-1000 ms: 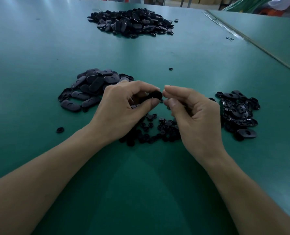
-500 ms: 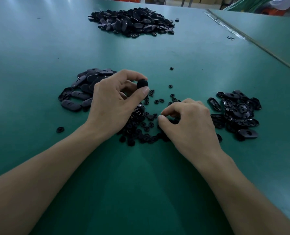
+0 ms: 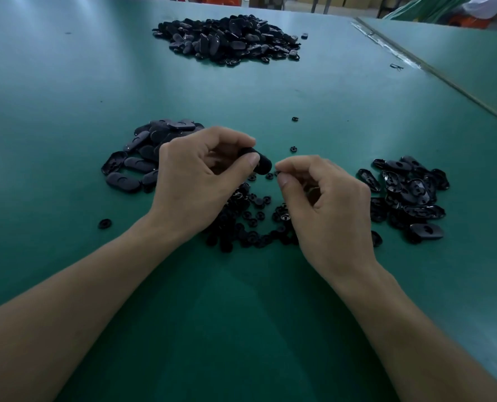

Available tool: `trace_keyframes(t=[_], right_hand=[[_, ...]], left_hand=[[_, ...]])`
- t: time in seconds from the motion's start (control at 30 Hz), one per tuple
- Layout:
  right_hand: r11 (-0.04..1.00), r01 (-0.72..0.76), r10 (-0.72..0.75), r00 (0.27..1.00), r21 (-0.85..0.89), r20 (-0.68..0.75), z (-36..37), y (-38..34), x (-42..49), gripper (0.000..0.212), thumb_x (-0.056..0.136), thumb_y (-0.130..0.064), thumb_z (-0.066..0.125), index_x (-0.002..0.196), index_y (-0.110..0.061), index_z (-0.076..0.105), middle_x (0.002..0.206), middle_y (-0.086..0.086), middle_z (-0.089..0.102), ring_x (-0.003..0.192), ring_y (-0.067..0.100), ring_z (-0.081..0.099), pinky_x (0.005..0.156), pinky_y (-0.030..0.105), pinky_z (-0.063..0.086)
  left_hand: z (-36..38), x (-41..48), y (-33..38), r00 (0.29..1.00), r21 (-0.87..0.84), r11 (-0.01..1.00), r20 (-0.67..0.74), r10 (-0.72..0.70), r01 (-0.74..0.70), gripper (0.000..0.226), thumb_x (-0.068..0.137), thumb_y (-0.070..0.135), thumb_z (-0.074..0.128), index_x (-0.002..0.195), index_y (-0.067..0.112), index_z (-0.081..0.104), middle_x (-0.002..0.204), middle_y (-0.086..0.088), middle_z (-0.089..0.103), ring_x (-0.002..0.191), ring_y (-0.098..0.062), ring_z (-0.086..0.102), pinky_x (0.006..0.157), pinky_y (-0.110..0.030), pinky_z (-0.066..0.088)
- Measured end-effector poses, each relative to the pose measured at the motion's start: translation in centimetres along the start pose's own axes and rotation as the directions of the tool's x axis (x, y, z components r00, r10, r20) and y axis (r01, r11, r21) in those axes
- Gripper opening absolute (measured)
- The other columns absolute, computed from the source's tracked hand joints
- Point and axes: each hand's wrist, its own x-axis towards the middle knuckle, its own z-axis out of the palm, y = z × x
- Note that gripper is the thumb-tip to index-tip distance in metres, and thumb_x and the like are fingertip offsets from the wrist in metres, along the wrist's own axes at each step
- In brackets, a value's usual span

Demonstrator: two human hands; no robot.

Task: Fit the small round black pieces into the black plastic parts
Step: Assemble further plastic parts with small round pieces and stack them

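My left hand (image 3: 201, 181) grips an oval black plastic part (image 3: 261, 163) between thumb and fingers, held above the table. My right hand (image 3: 325, 204) is raised just to its right, thumb and forefinger pinched together on a small round black piece (image 3: 277, 173) that barely shows. Beneath both hands lies a scatter of small round black pieces (image 3: 253, 221). A pile of oval black parts (image 3: 143, 158) lies to the left, partly hidden by my left hand.
Another pile of black parts (image 3: 407, 195) lies to the right. A large heap of black parts (image 3: 230, 39) sits at the far side of the green table (image 3: 241, 314). Loose round pieces (image 3: 104, 224) lie apart. A table seam (image 3: 433, 74) runs at the right.
My right hand has lifted from the scatter of round pieces with its fingertips pinched and come up beside the part. My left hand has shifted slightly right and down with the part.
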Motion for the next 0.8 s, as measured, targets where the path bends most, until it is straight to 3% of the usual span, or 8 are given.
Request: trace_keyframes(t=[0.2, 0.4, 0.8], right_hand=[[0.991, -0.052, 0.055, 0.998, 0.125, -0.02, 0.12, 0.15, 0.09, 0.019, 0.091, -0.01, 0.069, 0.105, -0.022, 0.072, 0.082, -0.015, 0.068, 0.078, 0.004, 0.066, 0.072, 0.013, 0.05], [0.982, -0.068, 0.072, 0.997, 0.178, -0.014, 0.07, 0.2, 0.23, 0.013, 0.089, -0.01, 0.071, 0.091, -0.022, 0.072, 0.081, -0.013, 0.07, 0.076, 0.005, 0.067, 0.071, 0.014, 0.05], [0.97, -0.095, 0.094, 0.995, 0.224, 0.015, 0.22, 0.06, 0.14, 0.016, 0.086, -0.009, 0.072, 0.084, -0.025, 0.07, 0.073, -0.011, 0.069, 0.067, 0.008, 0.066, 0.063, 0.021, 0.053]], left_hand=[[0.14, -0.4, 0.27, 0.997, 0.001, 0.998, 0.06, 0.057, -0.057, 0.011, 0.085, 0.01, 0.078, 0.092, 0.017, 0.074, 0.082, 0.009, 0.074, 0.072, -0.006, 0.072, 0.069, -0.018, 0.055], [0.27, -0.8, 0.46, 0.982, 0.038, 0.986, 0.102, 0.159, -0.164, 0.013, 0.084, 0.006, 0.078, 0.095, 0.012, 0.075, 0.085, 0.008, 0.075, 0.073, -0.004, 0.072, 0.07, -0.016, 0.055], [0.22, -0.61, 0.33, 0.993, -0.036, 0.997, 0.093, 0.069, -0.066, 0.013, 0.082, 0.007, 0.078, 0.093, 0.011, 0.073, 0.084, -0.002, 0.074, 0.071, -0.014, 0.073, 0.067, -0.022, 0.058]])
